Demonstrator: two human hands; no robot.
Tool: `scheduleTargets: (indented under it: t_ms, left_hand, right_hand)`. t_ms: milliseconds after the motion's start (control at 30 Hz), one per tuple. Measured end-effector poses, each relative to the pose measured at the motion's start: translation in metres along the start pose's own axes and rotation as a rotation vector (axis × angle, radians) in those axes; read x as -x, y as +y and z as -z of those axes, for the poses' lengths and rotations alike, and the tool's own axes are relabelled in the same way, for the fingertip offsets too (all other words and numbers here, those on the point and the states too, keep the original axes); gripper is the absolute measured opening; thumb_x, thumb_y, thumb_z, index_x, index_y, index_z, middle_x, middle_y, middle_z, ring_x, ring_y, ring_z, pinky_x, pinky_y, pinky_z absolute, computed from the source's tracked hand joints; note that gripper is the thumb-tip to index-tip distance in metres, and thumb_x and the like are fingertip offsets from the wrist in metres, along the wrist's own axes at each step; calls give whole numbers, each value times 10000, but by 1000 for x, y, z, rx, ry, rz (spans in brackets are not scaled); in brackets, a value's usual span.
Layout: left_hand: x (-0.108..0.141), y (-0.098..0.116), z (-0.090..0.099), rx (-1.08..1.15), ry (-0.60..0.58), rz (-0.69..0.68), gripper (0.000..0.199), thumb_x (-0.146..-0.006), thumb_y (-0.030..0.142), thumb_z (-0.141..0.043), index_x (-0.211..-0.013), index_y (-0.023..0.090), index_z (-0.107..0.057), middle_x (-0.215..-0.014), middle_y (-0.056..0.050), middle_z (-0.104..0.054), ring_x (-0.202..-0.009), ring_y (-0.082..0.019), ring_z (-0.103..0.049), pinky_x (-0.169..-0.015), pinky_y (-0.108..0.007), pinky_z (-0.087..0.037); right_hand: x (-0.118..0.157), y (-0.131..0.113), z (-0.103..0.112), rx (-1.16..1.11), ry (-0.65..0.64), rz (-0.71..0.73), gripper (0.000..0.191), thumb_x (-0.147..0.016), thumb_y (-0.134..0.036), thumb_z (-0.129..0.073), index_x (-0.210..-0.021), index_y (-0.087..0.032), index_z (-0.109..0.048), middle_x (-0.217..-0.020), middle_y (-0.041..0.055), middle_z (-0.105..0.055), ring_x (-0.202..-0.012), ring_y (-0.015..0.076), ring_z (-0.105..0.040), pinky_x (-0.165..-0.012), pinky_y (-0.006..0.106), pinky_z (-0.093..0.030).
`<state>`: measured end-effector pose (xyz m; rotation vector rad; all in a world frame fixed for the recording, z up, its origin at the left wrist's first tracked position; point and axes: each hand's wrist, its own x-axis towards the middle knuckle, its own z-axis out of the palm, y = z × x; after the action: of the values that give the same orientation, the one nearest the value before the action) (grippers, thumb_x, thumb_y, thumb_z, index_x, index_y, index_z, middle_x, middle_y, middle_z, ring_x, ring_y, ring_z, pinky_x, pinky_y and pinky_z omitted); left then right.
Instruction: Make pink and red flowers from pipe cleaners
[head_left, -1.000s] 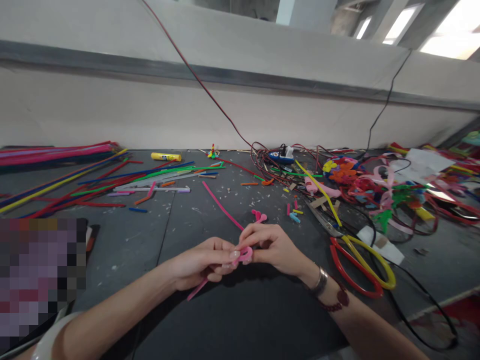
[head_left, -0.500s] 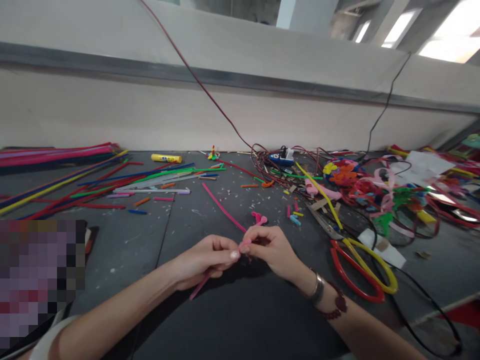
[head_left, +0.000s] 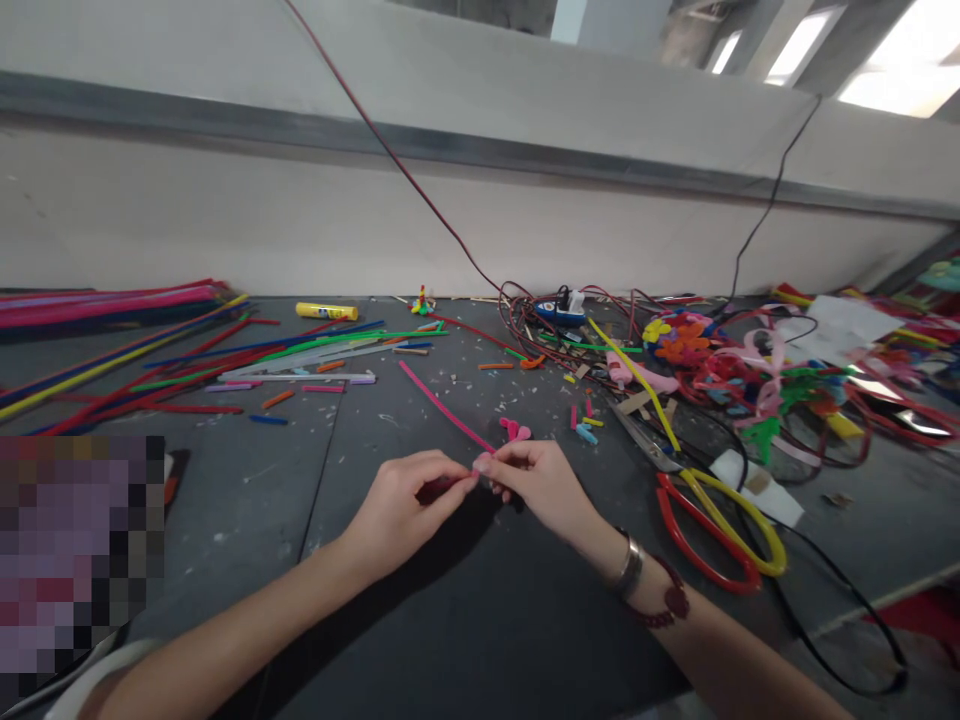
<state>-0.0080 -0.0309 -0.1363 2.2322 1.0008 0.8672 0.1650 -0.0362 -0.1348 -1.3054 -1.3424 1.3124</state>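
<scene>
Left hand [head_left: 401, 515] and right hand [head_left: 536, 485] pinch a pink pipe cleaner [head_left: 448, 420] between them

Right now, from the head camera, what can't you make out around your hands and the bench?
- Where the pink pipe cleaner goes in: hidden by the fingers of the left hand and right hand.
- Lower-left object: blurred by pixelation.
- Tangled craft pieces: cut off by the right edge.
- Power strip: too small, crowded by wires.
</scene>
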Motion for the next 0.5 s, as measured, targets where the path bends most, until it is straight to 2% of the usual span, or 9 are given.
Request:
scheduleTargets:
  t_ms: [133,233,300,400,500]
  left_hand:
    - [-1,2,-1,47,2,-4,159,-836,197,-491,-862,166,-645,-768,-27,-644,-647,-109,-563,-598,-207,-416]
    - [0,0,-1,23,26,-4,151,-827,188,-504,-850,167,-651,-785,-28,-665,-665,-114,-585,-607,-205,-425]
    - [0,-1,-1,-14,49,1,134,-813,181,-523,-831,170,-656,-765,-18,-672,-644,-109,-589,-591,-199,-422]
    - [0,-1,0,-52,76,-25,119,-800,157,-537,-808,167,-655,-741,-8,-672,-623,-99,-587,-579,-188,-421]
    - [0,-2,1,-64,74,-98,120,-805,138,-531,-804,159,-649,-750,-10,-665,-644,-93,-589,-605,-179,-432]
  right_hand:
    - [0,2,1,66,65,24,291,-674,-414,-636,-570,-142,-625,-472,-20,-542,-422,74,-474,-423,191,-373]
    - [2,3,-1,207,183,81,278,-674,-403,-648,-580,-141,-637,-448,-20,-530,-405,77,-456,-395,188,-339]
    - [5,3,-3,282,225,149,232,-687,-364,-652,-630,-139,-668,-500,0,-581,-445,89,-491,-426,191,-365]
    - [7,2,-4,327,171,277,152,-714,-288,-644,-723,-147,-699,-629,26,-659,-550,111,-555,-520,198,-419]
    - [7,4,-4,350,76,333,164,-761,-280,-598,-724,-152,-693,-639,23,-659,-542,111,-557,-525,203,-421]
